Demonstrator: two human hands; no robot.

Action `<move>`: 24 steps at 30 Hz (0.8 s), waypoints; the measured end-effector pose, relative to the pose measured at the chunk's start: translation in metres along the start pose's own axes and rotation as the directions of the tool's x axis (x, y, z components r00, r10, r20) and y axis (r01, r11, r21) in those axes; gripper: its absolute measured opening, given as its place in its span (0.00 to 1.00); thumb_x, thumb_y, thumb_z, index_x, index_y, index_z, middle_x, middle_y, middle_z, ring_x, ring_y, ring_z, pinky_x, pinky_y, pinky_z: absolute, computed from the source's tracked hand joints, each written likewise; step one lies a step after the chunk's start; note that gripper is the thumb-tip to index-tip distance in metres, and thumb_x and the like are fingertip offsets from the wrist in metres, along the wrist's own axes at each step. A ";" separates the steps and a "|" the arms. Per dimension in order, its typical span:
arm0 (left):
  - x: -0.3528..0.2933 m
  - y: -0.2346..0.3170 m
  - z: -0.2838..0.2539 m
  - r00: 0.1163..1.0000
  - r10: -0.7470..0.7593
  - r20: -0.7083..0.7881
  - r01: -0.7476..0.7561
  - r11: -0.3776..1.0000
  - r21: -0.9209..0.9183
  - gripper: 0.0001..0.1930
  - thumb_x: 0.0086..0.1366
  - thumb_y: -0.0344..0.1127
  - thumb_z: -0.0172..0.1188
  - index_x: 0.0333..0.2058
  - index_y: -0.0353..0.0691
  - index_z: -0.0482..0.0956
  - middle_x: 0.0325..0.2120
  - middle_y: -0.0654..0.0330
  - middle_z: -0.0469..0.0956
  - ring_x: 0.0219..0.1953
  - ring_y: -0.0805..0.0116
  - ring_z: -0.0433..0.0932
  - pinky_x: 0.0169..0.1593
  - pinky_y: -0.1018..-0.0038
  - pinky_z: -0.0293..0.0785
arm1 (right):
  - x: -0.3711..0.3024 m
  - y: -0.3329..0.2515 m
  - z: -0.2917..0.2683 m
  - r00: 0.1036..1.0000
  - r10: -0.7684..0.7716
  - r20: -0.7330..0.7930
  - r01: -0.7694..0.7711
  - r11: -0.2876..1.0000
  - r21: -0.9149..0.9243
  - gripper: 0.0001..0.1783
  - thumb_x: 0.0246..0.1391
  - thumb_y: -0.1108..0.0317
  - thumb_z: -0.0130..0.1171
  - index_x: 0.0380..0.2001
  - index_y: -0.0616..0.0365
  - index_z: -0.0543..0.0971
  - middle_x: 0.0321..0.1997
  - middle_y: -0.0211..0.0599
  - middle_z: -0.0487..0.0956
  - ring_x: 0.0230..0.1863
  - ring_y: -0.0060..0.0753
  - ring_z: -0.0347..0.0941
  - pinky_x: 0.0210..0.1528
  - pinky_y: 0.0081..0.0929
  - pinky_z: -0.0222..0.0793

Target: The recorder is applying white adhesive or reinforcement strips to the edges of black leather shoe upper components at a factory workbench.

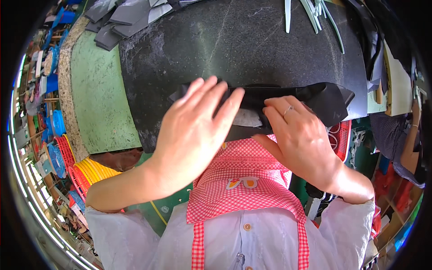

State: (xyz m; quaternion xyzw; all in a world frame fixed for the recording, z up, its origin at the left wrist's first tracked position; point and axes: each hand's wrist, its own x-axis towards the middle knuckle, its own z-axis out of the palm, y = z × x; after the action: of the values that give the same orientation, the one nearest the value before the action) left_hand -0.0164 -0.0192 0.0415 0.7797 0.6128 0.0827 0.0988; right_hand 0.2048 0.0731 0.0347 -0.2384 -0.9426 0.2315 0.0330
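Observation:
A black fabric piece [324, 101] lies across the near edge of a dark speckled work mat [243, 45]. My left hand [193, 130] lies flat with fingers spread, pressing down on the left part of the fabric. My right hand [299, 135] rests on the fabric's middle, fingers curled over its folded edge, a ring on one finger. A small pale patch [246, 118] shows between the two hands.
Grey cut pieces [121, 18] are stacked at the mat's far left, pale green strips [315, 13] at the far right. A green table surface [96, 94] lies left of the mat. Yellow, red and blue baskets [81, 168] sit below left. Another person's arm [411, 148] is at the right.

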 end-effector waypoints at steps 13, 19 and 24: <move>0.019 -0.083 0.008 0.970 -0.237 0.047 0.223 0.806 -0.548 0.28 0.54 0.20 0.72 0.56 0.45 0.85 0.35 0.59 0.82 0.36 0.69 0.82 0.44 0.72 0.80 | 0.043 0.016 0.040 0.962 0.118 -0.247 0.010 0.886 0.463 0.13 0.60 0.77 0.64 0.48 0.65 0.84 0.44 0.47 0.79 0.47 0.50 0.78 0.51 0.40 0.75; 0.021 -0.119 0.021 0.975 0.144 -0.168 -0.192 0.926 -0.325 0.20 0.42 0.24 0.73 0.38 0.46 0.91 0.38 0.66 0.78 0.44 0.66 0.80 0.41 0.71 0.79 | 0.038 0.010 0.041 0.965 -0.028 -0.261 0.101 0.957 0.272 0.23 0.54 0.78 0.68 0.55 0.62 0.83 0.50 0.42 0.78 0.49 0.47 0.76 0.54 0.38 0.76; 0.020 -0.143 0.023 0.870 0.419 -0.259 -0.461 0.878 -0.130 0.24 0.44 0.25 0.68 0.43 0.52 0.92 0.41 0.61 0.79 0.50 0.56 0.79 0.50 0.62 0.82 | 0.030 -0.007 0.049 0.970 -0.147 -0.194 0.127 0.985 -0.113 0.27 0.49 0.73 0.62 0.56 0.68 0.80 0.58 0.46 0.76 0.56 0.45 0.75 0.60 0.39 0.74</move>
State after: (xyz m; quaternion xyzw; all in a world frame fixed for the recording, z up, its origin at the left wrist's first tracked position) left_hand -0.1403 0.0317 -0.0175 0.8719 0.4149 0.2474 0.0811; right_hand 0.1668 0.0616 -0.0070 -0.1961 -0.9591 0.1558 0.1322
